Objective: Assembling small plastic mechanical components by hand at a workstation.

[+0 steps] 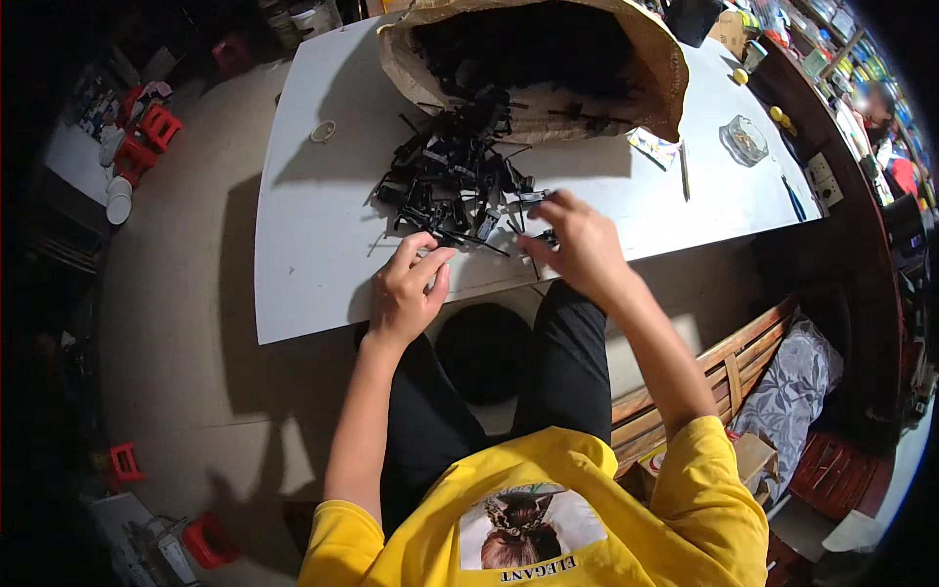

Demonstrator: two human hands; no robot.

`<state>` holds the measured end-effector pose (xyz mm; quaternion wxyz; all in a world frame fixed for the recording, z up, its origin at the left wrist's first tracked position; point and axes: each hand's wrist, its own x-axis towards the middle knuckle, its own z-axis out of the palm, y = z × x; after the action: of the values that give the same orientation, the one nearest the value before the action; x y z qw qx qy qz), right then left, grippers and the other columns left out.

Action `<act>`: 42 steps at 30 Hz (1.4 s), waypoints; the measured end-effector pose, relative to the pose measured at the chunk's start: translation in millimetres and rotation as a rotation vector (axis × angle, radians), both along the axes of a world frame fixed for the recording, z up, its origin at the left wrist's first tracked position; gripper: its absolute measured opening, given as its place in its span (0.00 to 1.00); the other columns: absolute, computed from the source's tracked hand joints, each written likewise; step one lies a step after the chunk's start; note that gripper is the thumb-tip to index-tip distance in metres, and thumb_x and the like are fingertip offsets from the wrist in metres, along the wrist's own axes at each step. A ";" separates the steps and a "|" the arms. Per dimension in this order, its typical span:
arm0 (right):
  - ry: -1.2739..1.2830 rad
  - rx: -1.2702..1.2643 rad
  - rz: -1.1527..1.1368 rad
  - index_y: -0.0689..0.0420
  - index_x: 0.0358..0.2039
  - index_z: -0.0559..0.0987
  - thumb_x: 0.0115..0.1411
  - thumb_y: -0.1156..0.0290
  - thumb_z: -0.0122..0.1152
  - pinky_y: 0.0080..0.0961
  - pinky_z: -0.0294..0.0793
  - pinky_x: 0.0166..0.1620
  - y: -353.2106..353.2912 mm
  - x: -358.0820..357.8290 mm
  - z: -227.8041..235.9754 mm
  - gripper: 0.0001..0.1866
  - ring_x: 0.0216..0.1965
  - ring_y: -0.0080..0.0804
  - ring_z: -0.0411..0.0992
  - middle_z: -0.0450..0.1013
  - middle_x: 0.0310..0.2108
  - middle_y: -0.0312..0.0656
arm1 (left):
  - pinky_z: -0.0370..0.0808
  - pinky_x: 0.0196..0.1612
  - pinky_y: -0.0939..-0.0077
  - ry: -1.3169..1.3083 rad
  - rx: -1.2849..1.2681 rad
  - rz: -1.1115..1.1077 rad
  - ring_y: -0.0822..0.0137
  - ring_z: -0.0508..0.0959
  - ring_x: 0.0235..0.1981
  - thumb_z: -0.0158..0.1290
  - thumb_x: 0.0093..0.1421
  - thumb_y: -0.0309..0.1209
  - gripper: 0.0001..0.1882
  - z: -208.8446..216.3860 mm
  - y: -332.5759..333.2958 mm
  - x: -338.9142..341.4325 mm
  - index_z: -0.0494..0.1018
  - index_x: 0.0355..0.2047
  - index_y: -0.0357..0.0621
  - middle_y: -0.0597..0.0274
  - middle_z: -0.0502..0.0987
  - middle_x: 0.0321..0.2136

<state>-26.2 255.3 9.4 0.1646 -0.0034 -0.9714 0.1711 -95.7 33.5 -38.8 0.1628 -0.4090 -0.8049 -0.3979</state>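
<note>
A loose heap of small black plastic parts (pixel 445 181) with thin stems lies on the white table, spilling from the mouth of a large brown sack (pixel 533 125). My left hand (pixel 406 289) is at the heap's near edge, its fingers bent and a little apart from the thumb; nothing shows in them. To the right, my right hand (pixel 584 245) reaches over a few separate pieces by the heap. Its thumb and forefinger are spread, with a small black piece (pixel 550 237) between them, not visibly gripped. The index fingertip is near another black-and-grey piece (pixel 534 197).
The white table's (pixel 308 269) front edge runs just above my knees. At right lie a pen (pixel 684 174), a glass ashtray (pixel 745 141) and blue-handled pliers (pixel 793 199). A slatted wooden bench (pixel 729 377) stands to my right. Red stools (pixel 159 125) stand far left.
</note>
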 end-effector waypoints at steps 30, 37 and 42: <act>-0.207 -1.262 0.128 0.62 0.42 0.68 0.60 0.70 0.49 0.18 0.69 0.33 -78.5 94.6 -20.0 0.12 0.26 0.27 0.71 0.71 0.27 0.39 | 0.62 0.23 0.90 -1.092 0.451 -0.269 0.82 0.66 0.21 0.51 0.58 0.27 0.09 15.3 8.8 117.6 0.70 0.39 0.38 0.70 0.69 0.25; 0.214 -0.660 0.099 0.63 0.40 0.70 0.54 0.72 0.53 0.30 0.65 0.26 -91.6 92.9 -31.3 0.14 0.19 0.40 0.68 0.72 0.23 0.45 | 0.61 0.28 0.89 -1.280 0.682 -0.317 0.82 0.63 0.25 0.46 0.61 0.32 0.07 5.5 10.5 124.5 0.67 0.34 0.41 0.71 0.66 0.28; 0.273 -0.545 0.254 0.60 0.39 0.72 0.49 0.71 0.59 0.28 0.66 0.26 -82.0 97.6 -26.1 0.16 0.20 0.38 0.68 0.71 0.24 0.44 | 0.63 0.29 0.89 -1.273 0.762 -0.346 0.80 0.65 0.26 0.47 0.60 0.29 0.06 0.3 4.4 121.0 0.68 0.35 0.40 0.68 0.68 0.30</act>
<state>71.3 173.3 -16.6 0.2635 0.0969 -0.8516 0.4428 25.3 37.9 -38.6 -0.2675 -0.1367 -0.4750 -0.8271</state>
